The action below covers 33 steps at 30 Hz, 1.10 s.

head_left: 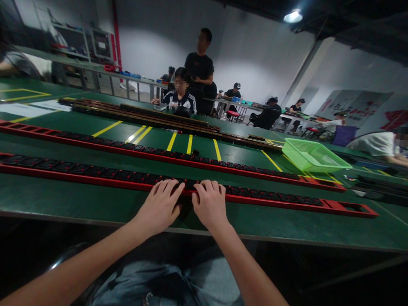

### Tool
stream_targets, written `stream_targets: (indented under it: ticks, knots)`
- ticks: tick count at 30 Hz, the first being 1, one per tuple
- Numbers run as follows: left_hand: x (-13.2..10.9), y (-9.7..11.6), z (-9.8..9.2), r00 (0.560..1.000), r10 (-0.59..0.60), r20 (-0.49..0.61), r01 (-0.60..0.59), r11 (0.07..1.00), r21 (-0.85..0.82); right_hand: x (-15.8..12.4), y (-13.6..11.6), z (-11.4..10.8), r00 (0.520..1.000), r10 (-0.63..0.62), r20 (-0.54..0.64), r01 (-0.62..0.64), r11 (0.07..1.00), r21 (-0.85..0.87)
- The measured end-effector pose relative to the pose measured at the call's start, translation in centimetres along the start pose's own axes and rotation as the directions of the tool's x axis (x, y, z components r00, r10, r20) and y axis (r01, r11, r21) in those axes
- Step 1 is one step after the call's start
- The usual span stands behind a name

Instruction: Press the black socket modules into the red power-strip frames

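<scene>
Just in front of me a long red frame (280, 202) lies across the table, lined with a row of black square pieces (85, 169). My left hand (160, 203) is near the frame's middle, its fingers curled over the black pieces and its thumb at the near side. Close by on the right, my right hand (210, 205) rests on the same frame, fingers bent over the top and thumb by the near edge. A dark gap separates the hands; whatever the fingertips press on is hidden. Behind it lies a second red frame (320, 183) with similar black pieces.
The green table (69, 203) has yellow tape lines. Long dark strips (141, 114) are stacked farther back, with white paper sheets (22, 109) to their left. A green plastic basket (312, 157) stands at right. Black strips (398, 191) lie beyond it. Several people sit around; one stands.
</scene>
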<state>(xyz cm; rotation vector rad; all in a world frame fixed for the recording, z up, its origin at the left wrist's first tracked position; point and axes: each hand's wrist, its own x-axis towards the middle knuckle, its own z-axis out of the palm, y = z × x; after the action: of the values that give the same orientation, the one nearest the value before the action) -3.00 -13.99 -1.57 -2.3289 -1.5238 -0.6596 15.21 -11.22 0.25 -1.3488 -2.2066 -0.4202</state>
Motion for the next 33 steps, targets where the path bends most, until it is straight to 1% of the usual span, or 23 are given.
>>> stream_targets:
  ticks: [11,22,33]
  knots:
    - [-0.07,0.03,0.02,1.000,-0.002,-0.019,0.002,1.000,-0.008,-0.02,0.00,0.01,1.000,0.023,-0.014,-0.023,1.000,0.011]
    - [-0.01,0.11,-0.09,1.000,-0.003,-0.001,0.003,1.000,0.002,-0.02,-0.05,0.12,0.999,0.033,-0.013,-0.033,0.999,-0.001]
    - [-0.04,0.12,-0.13,1.000,0.005,-0.007,-0.005,1.000,0.011,-0.05,0.05,0.10,1.000,-0.006,-0.017,0.006,1.000,-0.016]
